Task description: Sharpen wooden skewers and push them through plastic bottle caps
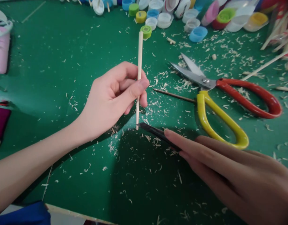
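My left hand (115,90) pinches a thin pale wooden stick (140,53) between thumb and fingers, its long axis pointing away from me. In my right hand (230,168) is a dark knife blade (153,130), whose tip meets the stick's near end. The knife's handle is hidden in the fingers. Scissors (206,82) with one red and one yellow handle lie spread apart just beyond my right hand. A thin dark pointed rod (174,94) rests beside them, its right end at the yellow handle.
Curled wood shavings litter the green tabletop (52,62). Along the far edge sit many plastic bottle caps (164,19). A bundle of wooden sticks (281,34) lies at far right. At far left are a pink cylinder (2,50) and a maroon item (0,125).
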The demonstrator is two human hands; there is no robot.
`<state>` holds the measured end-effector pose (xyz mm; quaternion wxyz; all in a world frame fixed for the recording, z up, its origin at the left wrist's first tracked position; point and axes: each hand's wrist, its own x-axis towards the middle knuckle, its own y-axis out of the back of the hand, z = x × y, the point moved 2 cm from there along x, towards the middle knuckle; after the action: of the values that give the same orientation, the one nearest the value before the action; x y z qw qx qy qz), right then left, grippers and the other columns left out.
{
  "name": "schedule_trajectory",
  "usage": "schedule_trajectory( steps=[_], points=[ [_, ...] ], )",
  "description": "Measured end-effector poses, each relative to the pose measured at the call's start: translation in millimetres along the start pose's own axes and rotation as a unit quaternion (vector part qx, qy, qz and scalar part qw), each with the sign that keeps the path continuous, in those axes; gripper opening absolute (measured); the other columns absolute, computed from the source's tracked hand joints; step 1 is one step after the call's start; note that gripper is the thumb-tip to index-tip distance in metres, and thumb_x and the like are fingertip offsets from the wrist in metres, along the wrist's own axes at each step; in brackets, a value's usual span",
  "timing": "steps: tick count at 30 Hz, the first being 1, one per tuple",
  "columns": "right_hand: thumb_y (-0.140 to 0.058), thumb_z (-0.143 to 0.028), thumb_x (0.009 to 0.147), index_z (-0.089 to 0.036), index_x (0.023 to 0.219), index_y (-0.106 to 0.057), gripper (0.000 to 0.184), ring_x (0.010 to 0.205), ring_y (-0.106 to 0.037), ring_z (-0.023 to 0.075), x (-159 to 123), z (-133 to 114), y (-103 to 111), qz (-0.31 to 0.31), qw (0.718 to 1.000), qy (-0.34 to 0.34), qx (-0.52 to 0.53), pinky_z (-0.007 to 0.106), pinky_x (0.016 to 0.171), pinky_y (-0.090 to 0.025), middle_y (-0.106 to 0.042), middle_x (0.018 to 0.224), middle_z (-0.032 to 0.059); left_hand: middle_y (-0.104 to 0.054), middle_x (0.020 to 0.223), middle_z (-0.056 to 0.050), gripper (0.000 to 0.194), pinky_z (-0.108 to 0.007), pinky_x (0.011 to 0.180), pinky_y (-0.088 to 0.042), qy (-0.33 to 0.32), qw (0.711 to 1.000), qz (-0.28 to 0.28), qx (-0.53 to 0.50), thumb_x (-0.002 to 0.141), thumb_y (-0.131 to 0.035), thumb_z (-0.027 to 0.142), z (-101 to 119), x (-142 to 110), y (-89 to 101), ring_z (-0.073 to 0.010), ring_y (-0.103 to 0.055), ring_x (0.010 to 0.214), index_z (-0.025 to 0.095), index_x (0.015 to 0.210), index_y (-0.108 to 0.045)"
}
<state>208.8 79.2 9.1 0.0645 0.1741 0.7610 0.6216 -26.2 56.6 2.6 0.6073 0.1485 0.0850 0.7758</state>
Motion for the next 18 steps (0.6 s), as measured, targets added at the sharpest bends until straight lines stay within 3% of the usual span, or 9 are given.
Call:
schedule_trajectory(
  steps=[9, 13, 18],
  points=[
    [-0.03, -0.024, 0.096, -0.03, 0.149, -0.024, 0.054, 0.067, -0.066, 0.0158, -1.6, -1.9, -1.5, -0.015, 1.0, 0.018, -0.002, 0.025, 0.043, -0.051, -0.068, 0.098, 0.0004, -0.064, 0.063, 0.003, 0.025, -0.018, 0.039, -0.037, -0.012, 1.0, -0.012, -0.005, 0.084, -0.058, 0.047, -1.1, 0.8, -0.5, -0.0021, -0.047, 0.04, 0.021, 0.086, -0.06],
    [-0.031, -0.025, 0.097, -0.028, 0.148, -0.025, 0.052, 0.069, -0.066, 0.0143, -1.9, -2.0, -3.0, -0.005, 1.0, 0.008, 0.004, 0.024, 0.046, -0.051, -0.066, 0.107, 0.0024, -0.063, 0.061, 0.005, 0.027, -0.017, 0.038, -0.034, -0.03, 0.999, -0.031, -0.025, 0.084, -0.058, 0.047, -2.6, 2.6, -0.9, -0.0007, -0.045, 0.04, 0.02, 0.086, -0.057],
    [-0.029, -0.022, 0.096, -0.026, 0.15, -0.022, 0.054, 0.062, -0.063, 0.0138, -6.2, -4.4, -3.0, -0.006, 0.999, 0.004, -0.042, 0.024, 0.043, -0.049, -0.065, 0.101, 0.0036, -0.064, 0.062, 0.004, 0.022, -0.017, 0.041, -0.036, -0.029, 0.998, -0.03, -0.042, 0.085, -0.059, 0.041, -3.7, 1.8, -0.8, -0.0009, -0.048, 0.043, 0.02, 0.085, -0.057]
  ],
)
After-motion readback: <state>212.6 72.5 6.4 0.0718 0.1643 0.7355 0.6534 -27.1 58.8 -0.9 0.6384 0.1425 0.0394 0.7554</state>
